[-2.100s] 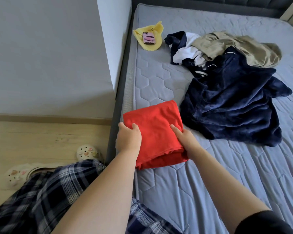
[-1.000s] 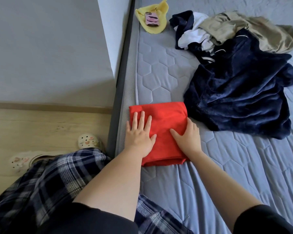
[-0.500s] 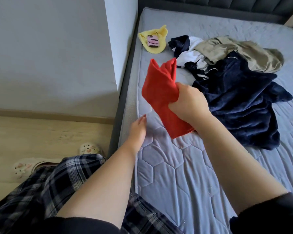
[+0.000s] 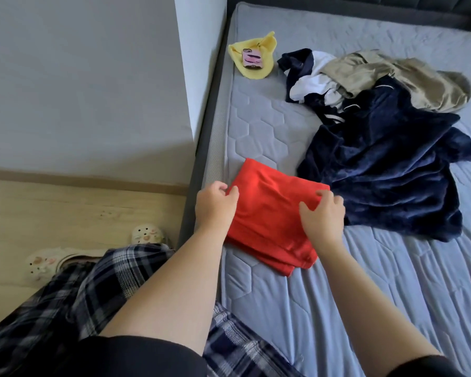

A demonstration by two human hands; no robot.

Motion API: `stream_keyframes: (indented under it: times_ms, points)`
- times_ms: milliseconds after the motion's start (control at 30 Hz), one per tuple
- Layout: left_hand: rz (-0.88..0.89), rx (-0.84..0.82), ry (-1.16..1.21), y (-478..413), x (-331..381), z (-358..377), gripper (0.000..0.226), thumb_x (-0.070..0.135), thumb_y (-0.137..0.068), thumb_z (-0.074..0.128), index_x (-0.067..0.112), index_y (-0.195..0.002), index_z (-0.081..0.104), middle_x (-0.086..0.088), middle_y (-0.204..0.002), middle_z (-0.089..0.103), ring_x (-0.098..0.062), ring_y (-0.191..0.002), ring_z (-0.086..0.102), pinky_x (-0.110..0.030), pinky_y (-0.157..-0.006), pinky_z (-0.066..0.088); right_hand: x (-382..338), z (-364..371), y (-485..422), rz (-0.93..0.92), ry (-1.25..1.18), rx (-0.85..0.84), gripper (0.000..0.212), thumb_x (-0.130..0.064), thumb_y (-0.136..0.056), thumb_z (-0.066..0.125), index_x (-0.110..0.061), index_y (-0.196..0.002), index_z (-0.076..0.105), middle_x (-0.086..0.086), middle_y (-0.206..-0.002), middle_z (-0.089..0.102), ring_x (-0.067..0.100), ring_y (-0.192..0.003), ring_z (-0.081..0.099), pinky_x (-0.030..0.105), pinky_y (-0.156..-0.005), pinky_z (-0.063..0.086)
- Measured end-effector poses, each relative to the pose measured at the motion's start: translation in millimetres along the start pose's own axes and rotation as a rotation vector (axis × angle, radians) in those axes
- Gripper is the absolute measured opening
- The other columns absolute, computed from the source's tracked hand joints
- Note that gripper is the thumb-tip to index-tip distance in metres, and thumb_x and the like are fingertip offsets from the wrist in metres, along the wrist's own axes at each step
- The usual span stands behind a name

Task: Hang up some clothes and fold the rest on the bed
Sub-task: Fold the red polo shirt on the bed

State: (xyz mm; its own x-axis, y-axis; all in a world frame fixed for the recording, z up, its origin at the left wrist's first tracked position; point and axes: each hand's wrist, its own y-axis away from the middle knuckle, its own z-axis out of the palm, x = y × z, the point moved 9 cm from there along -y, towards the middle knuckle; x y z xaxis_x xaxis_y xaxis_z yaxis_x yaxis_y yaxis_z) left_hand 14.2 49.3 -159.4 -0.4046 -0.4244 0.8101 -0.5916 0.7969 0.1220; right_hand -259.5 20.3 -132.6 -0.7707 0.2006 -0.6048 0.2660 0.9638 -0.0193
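Okay, folded red garment (image 4: pixel 272 213) lies on bed (image 4: pixel 337 308), near its left edge, just beside navy robe (image 4: pixel 386 172). To do step well, my judgement: square up edges, align layers, flatten, keep off robe. My left hand (image 4: pixel 215 206) pinches garment's left edge; right hand (image 4: pixel 324 216) curls fingers round its right corner. Both forearms reach forward, low.

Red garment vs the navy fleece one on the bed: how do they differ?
Shape: the red garment is folded into a flat, compact rectangle; the navy fleece garment lies crumpled and spread out.
Footprint: the red garment covers far less mattress than the navy fleece garment.
Contact: left hand and right hand are on the red garment's edges; no hand touches the navy fleece garment.
Both lie on the mattress, side by side.
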Motion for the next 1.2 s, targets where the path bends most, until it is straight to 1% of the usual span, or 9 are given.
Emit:
stream_keyframes:
  times_ms: [233,400,567,733,867,967,1067,1133,1200]
  points:
    - [0.001,-0.25,-0.421,-4.2,-8.2,31.6,0.056,0.057,-0.086,0.056,0.008,-0.114,0.06,-0.011,-0.117,0.062,-0.032,-0.11,0.057,-0.034,-0.075,0.039,55.0,33.7,17.8,0.501,-0.603,-0.215,0.022,-0.026,-0.087,0.066,-0.009,-0.099,0.062,-0.003,-0.08,0.062,0.01,-0.072,0.057,0.03,-0.074,0.046]
    - [-0.124,-0.479,-0.157,-12.4,-11.3,42.1,0.036,0.041,-0.087,0.061,0.006,-0.089,0.067,-0.014,-0.102,0.068,-0.029,-0.099,0.062,-0.03,-0.072,0.04,51.0,42.8,22.2,0.527,-0.58,-0.411,0.02,-0.024,-0.082,0.073,-0.011,-0.093,0.063,0.002,-0.082,0.066,0.016,-0.073,0.062,0.028,-0.063,0.05]
    - [-0.027,-0.32,0.057,-28.4,13.1,22.3,0.024,0.025,-0.093,0.054,0.01,-0.075,0.057,-0.006,-0.074,0.058,-0.024,-0.075,0.052,-0.03,-0.057,0.034,31.7,51.3,24.3,0.488,-0.905,-0.357,0.016,-0.013,-0.085,0.069,-0.01,-0.099,0.063,0.006,-0.094,0.069,0.018,-0.084,0.066,0.032,-0.076,0.055]
    - [0.011,-0.286,-0.3,-27.3,-11.9,17.8,0.023,0.022,-0.094,0.054,0.0,-0.096,0.06,-0.02,-0.102,0.063,-0.036,-0.1,0.057,-0.034,-0.077,0.04,45.8,67.0,39.8,0.388,-0.46,-0.299,0.025,-0.024,-0.083,0.071,-0.005,-0.099,0.066,0.007,-0.095,0.066,0.019,-0.084,0.06,0.029,-0.075,0.047]
    - [0.002,-0.283,-0.461,-20.0,-22.6,20.7,0.022,0.023,-0.096,0.05,0.004,-0.104,0.056,-0.02,-0.115,0.06,-0.038,-0.107,0.055,-0.036,-0.081,0.041,48.8,66.1,37.4,0.441,-0.422,-0.419,0.03,-0.028,-0.082,0.073,-0.002,-0.096,0.065,0.012,-0.091,0.069,0.024,-0.077,0.065,0.034,-0.066,0.055]
    - [0.212,-0.066,-0.603,-20.3,12.1,6.5,0.035,0.018,-0.091,0.056,0.013,-0.125,0.05,-0.012,-0.121,0.056,-0.033,-0.112,0.05,-0.04,-0.085,0.042,34.2,42.3,27.0,0.221,0.021,-0.472,0.039,-0.037,-0.09,0.061,0.0,-0.102,0.058,0.017,-0.09,0.068,0.032,-0.078,0.066,0.033,-0.064,0.053]
    - [0.696,0.058,-0.546,-0.9,69.8,15.6,0.047,0.019,-0.088,0.055,0.013,-0.134,0.047,-0.008,-0.13,0.052,-0.03,-0.118,0.045,-0.041,-0.094,0.038,-10.2,-20.5,8.2,-0.152,0.187,0.103,0.029,-0.03,-0.093,0.046,-0.005,-0.107,0.051,0.017,-0.103,0.062,0.039,-0.097,0.056,0.042,-0.077,0.042]
    - [0.799,-0.061,-0.597,8.3,76.8,41.7,0.051,0.023,-0.093,0.046,0.014,-0.143,0.038,-0.007,-0.146,0.038,-0.028,-0.134,0.033,-0.042,-0.107,0.031,-50.5,-26.9,9.9,-0.422,0.053,0.254,0.036,-0.023,-0.089,0.039,-0.004,-0.115,0.055,0.015,-0.113,0.061,0.037,-0.103,0.052,0.043,-0.087,0.039]
    - [0.723,-0.262,-0.723,11.3,51.0,72.4,0.055,0.032,-0.099,0.034,0.019,-0.151,0.02,-0.002,-0.159,0.013,-0.023,-0.146,0.01,-0.045,-0.116,0.016,-73.1,14.4,7.6,-0.628,0.178,0.06,0.042,-0.02,-0.091,0.04,-0.006,-0.128,0.053,0.014,-0.134,0.053,0.035,-0.123,0.045,0.043,-0.103,0.031]
